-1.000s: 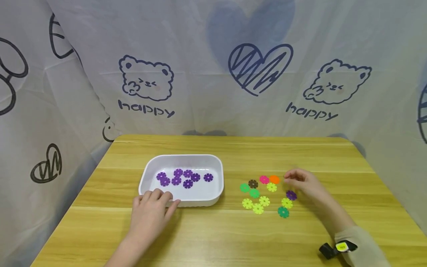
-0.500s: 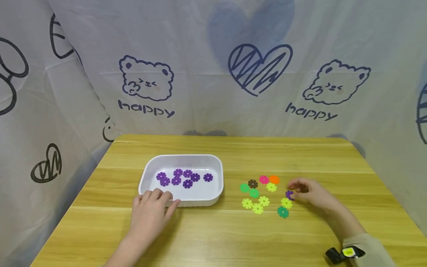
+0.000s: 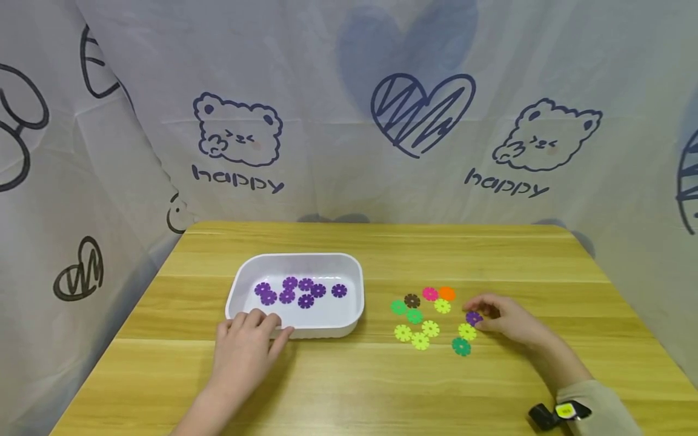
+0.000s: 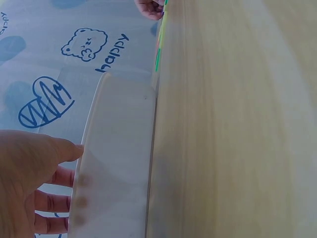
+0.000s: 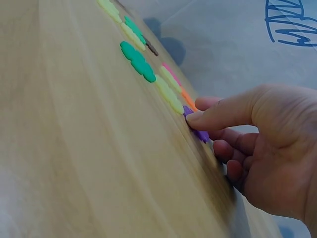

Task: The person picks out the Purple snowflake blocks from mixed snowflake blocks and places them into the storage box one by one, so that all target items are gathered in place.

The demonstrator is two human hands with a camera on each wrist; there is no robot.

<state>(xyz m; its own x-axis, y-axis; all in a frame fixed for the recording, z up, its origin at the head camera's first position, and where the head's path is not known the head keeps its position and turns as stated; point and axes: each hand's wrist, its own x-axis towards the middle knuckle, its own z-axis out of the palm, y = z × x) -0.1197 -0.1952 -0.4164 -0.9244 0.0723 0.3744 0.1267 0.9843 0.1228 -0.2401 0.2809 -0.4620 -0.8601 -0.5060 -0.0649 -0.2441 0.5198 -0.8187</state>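
A white tray (image 3: 349, 324) holds several purple snowflake discs (image 3: 306, 301). My left hand (image 3: 245, 345) grips its near rim at the left corner; the fingers reach over the edge, and in the left wrist view they show as shadows through the wall. To the right, my right hand (image 3: 509, 321) has its thumb on a purple snowflake disc (image 5: 202, 135), with curled fingers at the disc's far side. That disc appears to be still at the tabletop. Beside it lie a yellow disc (image 3: 467, 332) and a dark green disc (image 3: 461, 346).
Between tray and right hand lie several loose discs: light green (image 3: 398, 307), brown (image 3: 411, 301), pink (image 3: 430, 293), orange (image 3: 447, 293) and yellow (image 3: 420, 341). A printed curtain (image 3: 327, 151) hangs behind the wooden table (image 3: 354, 387).
My right hand has come down toward me from above the loose discs, and its thumb has reached the purple disc. The left hand and the tray have stayed put.
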